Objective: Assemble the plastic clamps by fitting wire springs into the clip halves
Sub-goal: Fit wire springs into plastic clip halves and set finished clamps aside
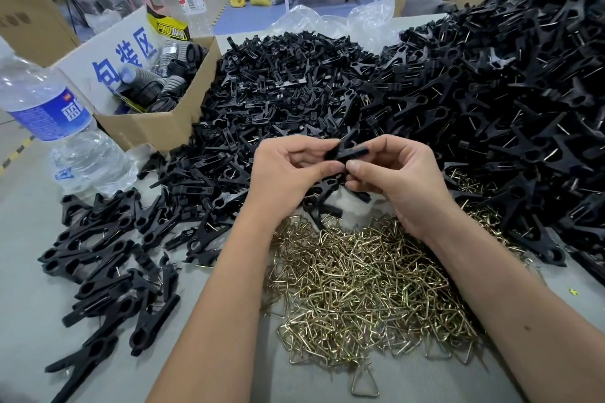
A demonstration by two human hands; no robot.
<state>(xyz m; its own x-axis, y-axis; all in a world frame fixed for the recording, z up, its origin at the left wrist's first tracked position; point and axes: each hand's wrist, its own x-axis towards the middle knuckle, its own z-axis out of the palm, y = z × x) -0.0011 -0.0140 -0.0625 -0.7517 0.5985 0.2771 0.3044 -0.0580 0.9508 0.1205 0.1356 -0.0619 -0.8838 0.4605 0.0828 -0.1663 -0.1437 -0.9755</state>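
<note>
We see left hand (288, 167) + right hand (389, 170) fingers pinching black clip halves (347, 152); spring prob. hidden, could slip if halves misalign.

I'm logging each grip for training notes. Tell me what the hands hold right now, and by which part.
Both hands pinch one black plastic clip. The left hand holds its left end, the right hand its right end and underside. Whether a spring is fitted cannot be told.
</note>
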